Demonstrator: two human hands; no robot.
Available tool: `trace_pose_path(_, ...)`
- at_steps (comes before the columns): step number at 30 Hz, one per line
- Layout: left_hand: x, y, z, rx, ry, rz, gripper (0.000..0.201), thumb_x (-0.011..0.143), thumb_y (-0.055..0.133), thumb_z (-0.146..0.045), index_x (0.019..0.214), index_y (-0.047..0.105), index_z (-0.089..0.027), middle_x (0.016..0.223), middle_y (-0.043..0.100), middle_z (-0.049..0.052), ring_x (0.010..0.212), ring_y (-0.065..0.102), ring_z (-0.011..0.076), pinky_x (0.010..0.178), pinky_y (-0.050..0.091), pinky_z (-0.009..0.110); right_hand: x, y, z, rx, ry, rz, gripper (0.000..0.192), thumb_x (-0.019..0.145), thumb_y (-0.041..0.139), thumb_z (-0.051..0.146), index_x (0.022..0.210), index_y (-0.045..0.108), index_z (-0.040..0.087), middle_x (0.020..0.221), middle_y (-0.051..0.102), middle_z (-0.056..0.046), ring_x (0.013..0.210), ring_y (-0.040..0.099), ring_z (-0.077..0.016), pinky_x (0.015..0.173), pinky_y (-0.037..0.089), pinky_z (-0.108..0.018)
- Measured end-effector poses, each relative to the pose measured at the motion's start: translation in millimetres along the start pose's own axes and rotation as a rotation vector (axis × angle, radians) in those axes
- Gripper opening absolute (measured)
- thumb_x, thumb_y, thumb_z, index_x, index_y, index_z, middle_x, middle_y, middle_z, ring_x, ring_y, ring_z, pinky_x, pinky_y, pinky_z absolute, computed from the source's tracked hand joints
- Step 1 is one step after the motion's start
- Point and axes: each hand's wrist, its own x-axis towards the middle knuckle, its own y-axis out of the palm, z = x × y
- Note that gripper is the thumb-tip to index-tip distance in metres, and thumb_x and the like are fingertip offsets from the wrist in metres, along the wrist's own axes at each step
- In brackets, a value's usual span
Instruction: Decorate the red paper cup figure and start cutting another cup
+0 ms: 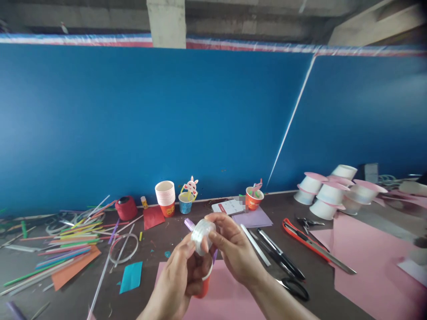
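A roll of clear tape (202,234) is held up at the centre, over the pink paper. My left hand (176,271) is closed, with its thumb on the roll's left side. My right hand (231,249) pinches the roll's right edge between thumb and fingers. Just below my left fingers shows a red paper cup (203,290), mostly hidden; I cannot tell whether those fingers also grip it. A purple strip (189,224) sticks out behind the tape. Pink paper (220,289) lies flat under both hands.
Plastic straws (66,244) and an orange sheet (75,269) spread at left. Stacked cups (165,195) and decorated cups (186,202) stand along the blue wall. On the right lie a pen (282,255), scissors (295,289), an orange utility knife (316,246) and white-and-pink cups (328,195).
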Motion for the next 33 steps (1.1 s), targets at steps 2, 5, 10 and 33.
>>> trace_pose_path(2, -0.1, 0.5, -0.8, 0.011, -0.011, 0.004, 0.021, 0.08, 0.035, -0.034, 0.078, 0.047, -0.017, 0.055, 0.039, -0.003, 0.043, 0.021, 0.005, 0.036, 0.007, 0.014, 1.3, 0.0, 0.9, 0.028, 0.006, 0.009, 0.022, 0.082, 0.053, 0.026, 0.103, 0.048, 0.023, 0.065, 0.057, 0.002, 0.051, 0.055, -0.0098, 0.044, 0.044, -0.02)
trace_pose_path(5, -0.7, 1.1, -0.5, 0.052, 0.012, -0.01, 0.023, 0.08, 0.034, -0.034, 0.08, 0.048, -0.016, 0.056, 0.042, -0.002, 0.042, 0.023, 0.0049, 0.036, 0.007, 0.015, 2.0, 0.0, 2.4, 0.024, -0.004, -0.019, 0.021, 0.081, 0.056, 0.026, 0.101, 0.049, 0.022, 0.065, 0.056, 0.002, 0.055, 0.055, -0.0087, 0.047, 0.043, -0.018)
trace_pose_path(10, -2.5, -0.7, 1.3, 0.095, 0.063, -0.024, 0.026, 0.082, 0.032, -0.037, 0.078, 0.048, -0.016, 0.055, 0.042, -0.002, 0.043, 0.023, 0.0053, 0.037, 0.009, 0.015, 1.4, -0.2, 3.0, 0.003, 0.001, -0.009, 0.021, 0.082, 0.055, 0.025, 0.101, 0.049, 0.022, 0.065, 0.058, 0.002, 0.052, 0.053, -0.0073, 0.048, 0.043, -0.018)
trace_pose_path(33, 1.8, -3.2, -1.3, 0.051, 0.031, -0.04, 0.025, 0.08, 0.038, -0.039, 0.073, 0.047, -0.017, 0.056, 0.042, -0.002, 0.044, 0.023, 0.0051, 0.038, 0.007, 0.016, 1.6, -2.1, 1.9, -0.029, -0.025, -0.028, 0.019, 0.081, 0.056, 0.023, 0.099, 0.05, 0.021, 0.066, 0.063, 0.001, 0.055, 0.055, -0.008, 0.053, 0.043, -0.02)
